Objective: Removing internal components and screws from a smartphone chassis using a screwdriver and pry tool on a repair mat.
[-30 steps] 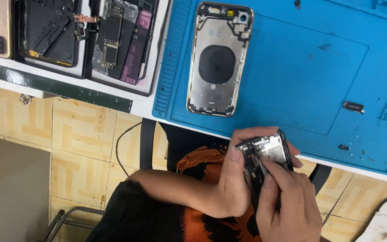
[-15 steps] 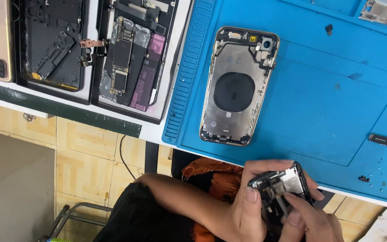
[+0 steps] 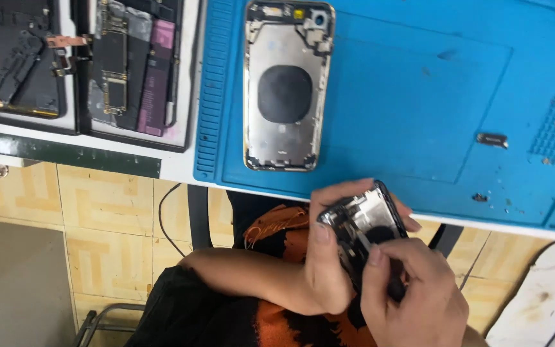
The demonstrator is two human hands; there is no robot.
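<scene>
My left hand (image 3: 329, 257) grips a black phone housing (image 3: 366, 222) by its edge, held below the table's front edge over my lap. My right hand (image 3: 412, 295) rests on the lower part of that housing, with fingertips pressing on its inside; what the fingers pinch is hidden. An emptied silver phone frame (image 3: 287, 87) with a dark round coil lies face up on the blue work mat (image 3: 419, 109), above and left of both hands.
Two opened phones lie in black trays at the left: one dark shell (image 3: 17, 61) and one with boards and battery (image 3: 136, 64). Small metal parts (image 3: 493, 139) sit on the mat at the right. Below the table are a tiled floor and a cable (image 3: 165, 218).
The view has shifted, so the mat and phone frame now sit further right and higher. Both hands stay on the black housing, with the right hand's fingers moved further up its inside.
</scene>
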